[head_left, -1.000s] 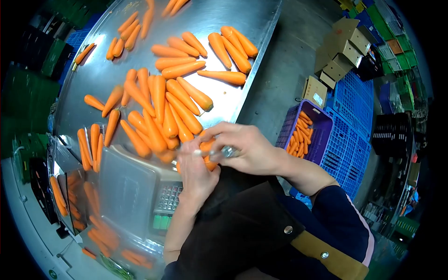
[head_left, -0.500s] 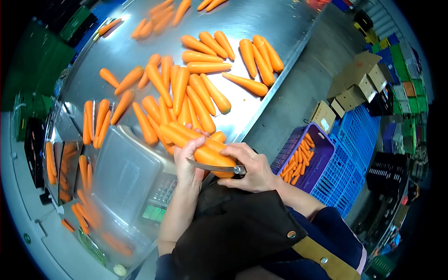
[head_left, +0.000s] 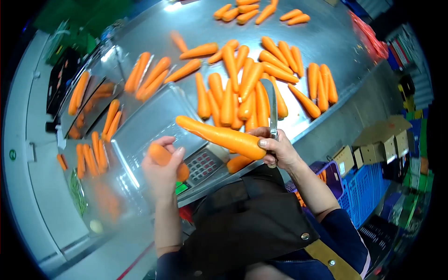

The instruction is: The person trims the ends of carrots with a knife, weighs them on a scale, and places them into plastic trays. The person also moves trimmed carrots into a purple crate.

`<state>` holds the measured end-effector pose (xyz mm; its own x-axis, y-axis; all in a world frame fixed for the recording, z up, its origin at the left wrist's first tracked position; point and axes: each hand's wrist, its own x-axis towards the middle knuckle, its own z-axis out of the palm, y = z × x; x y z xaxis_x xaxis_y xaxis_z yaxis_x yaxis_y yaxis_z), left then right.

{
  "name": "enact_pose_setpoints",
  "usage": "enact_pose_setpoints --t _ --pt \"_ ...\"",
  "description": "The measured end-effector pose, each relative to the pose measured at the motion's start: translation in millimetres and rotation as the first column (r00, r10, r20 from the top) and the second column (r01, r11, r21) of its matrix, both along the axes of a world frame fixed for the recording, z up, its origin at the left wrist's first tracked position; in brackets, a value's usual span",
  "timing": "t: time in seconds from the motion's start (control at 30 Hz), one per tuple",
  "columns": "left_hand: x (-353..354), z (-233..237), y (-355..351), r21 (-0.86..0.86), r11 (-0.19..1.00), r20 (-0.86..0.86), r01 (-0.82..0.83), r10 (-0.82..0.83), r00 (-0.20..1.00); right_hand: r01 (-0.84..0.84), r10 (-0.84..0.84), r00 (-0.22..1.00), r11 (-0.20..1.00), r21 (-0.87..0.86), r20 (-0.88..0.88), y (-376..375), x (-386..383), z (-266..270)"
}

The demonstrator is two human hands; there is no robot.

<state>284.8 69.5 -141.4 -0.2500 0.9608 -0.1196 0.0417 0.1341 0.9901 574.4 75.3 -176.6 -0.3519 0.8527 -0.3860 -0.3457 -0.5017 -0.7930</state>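
L hand [head_left: 161, 179] curled round 1 carrot [head_left: 159, 154], over scale's clear cover [head_left: 156, 109]; R hand [head_left: 285, 153] pinches 1 long carrot [head_left: 221, 136] + knife [head_left: 273, 109]. Approx. part-way: left pcs [head_left: 136, 73] look bagged, lots of loose carrots [head_left: 227, 108] on far steel table [head_left: 326, 37].

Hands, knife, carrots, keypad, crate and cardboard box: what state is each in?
Right hand: closed around knife and long carrot
Left hand: closed around another carrot
Knife: blade bare, pointing away from the person
Long carrot: raised, leafless
Other carrot: partly hidden by fingers
Keypad: uncovered by hands
Purple crate: carrots inside, partly hidden
Cardboard box: flaps open
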Motion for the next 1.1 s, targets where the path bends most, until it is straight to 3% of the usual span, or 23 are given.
enact_pose_setpoints --t 0.03,0.13,0.17,0.27,0.4,0.43,0.57,0.67,0.8,0.87,0.93,0.97,1.0,1.1 --pt "2.1 7.3 -4.6 0.051 0.997 -0.07 -0.061 0.064 0.995 -0.003 0.003 1.0 1.0 0.011 -0.002 1.0 -14.5 3.3" --pt "-20.1 2.8 -10.8 0.411 0.899 -0.496 0.151 0.082 0.864 -0.16 0.158 0.982 0.987 -0.007 -0.104 4.8 -45.1 9.5" --pt "-25.8 8.0 -14.3 0.383 0.909 -0.566 0.164 0.091 0.82 -0.195 0.19 0.97 0.981 -0.021 -0.15 4.7 -52.2 2.7" --pt "-52.4 7.2 -20.5 0.471 0.851 -0.584 0.23 0.107 0.804 -0.262 0.223 0.933 0.959 -0.11 -0.281 4.2 -71.4 -1.2" --pt "-79.8 7.1 -35.7 0.5 0.826 -0.614 0.261 0.126 0.779 -0.379 0.356 0.893 0.925 -0.033 -0.276 9.3 -92.8 2.4" --pt "-83.4 10.8 -43.5 0.443 0.874 -0.566 0.201 0.098 0.819 -0.392 0.371 0.894 0.919 -0.037 -0.252 10.1 -97.8 4.4" --pt "-103.6 15.0 -57.1 0.368 0.898 -0.656 0.242 0.065 0.752 -0.498 0.497 0.856 0.867 0.033 -0.139 18.2 -114.1 14.9" --pt "-117.8 8.1 -64.4 0.438 0.856 -0.637 0.274 0.08 0.767 -0.542 0.536 0.84 0.836 0.085 0.078 22.6 -124.9 21.2" --pt "-132.2 3.9 -78.8 0.432 0.862 -0.641 0.266 0.086 0.763 -0.611 0.609 0.792 0.79 0.055 0.052 29.1 -143.9 19.4" --pt "-137.2 4.5 -87.6 0.382 0.883 -0.652 0.272 0.048 0.757 -0.614 0.605 0.787 0.786 0.065 0.123 32.0 -153.5 17.4" --pt "-138.6 7.0 -96.9 0.332 0.902 -0.623 0.275 -0.009 0.782 -0.617 0.587 0.779 0.781 0.101 0.218 38.5 -164.6 19.9" --pt "-136.9 9.6 -101.6 0.309 0.91 -0.586 0.276 -0.047 0.809 -0.626 0.543 0.756 0.763 0.159 0.366 45.0 -170.7 9.0" --pt "-136.1 11.1 -105.8 0.285 0.917 -0.547 0.28 -0.084 0.833 -0.587 0.419 0.787 0.734 0.341 0.453 51.7 -176.8 -9.8" --pt "-135.9 9.2 -111.9 0.25 0.943 -0.422 0.219 -0.097 0.902 -0.715 0.306 0.618 0.603 0.355 0.724 78.7 -192.8 -5.5"
